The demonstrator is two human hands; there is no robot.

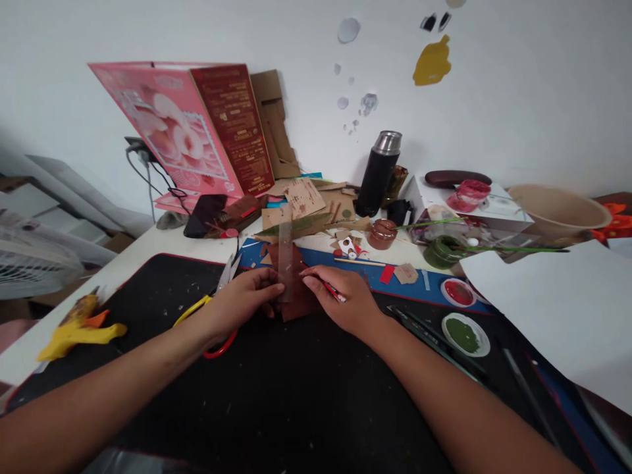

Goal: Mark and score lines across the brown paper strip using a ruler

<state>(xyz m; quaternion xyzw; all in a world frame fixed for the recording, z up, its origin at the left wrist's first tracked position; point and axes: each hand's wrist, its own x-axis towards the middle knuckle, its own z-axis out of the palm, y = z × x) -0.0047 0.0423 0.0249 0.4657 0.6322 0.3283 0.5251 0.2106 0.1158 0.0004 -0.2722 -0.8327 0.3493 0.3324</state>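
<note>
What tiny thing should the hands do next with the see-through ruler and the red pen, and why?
I'd slide the tip of the red pen over to touch the clear ruler's edge. The ruler lies across the brown piece with the left hand holding it, and the right hand has the pen just beside it, so the edge could probably guide it straight.

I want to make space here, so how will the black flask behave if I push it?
The black flask would probably tip if pushed near its silver top, since it stands tall and narrow. Its smooth, undented sides look stiff, so it should hardly give. Knocked over, it could roll, being round.
</note>
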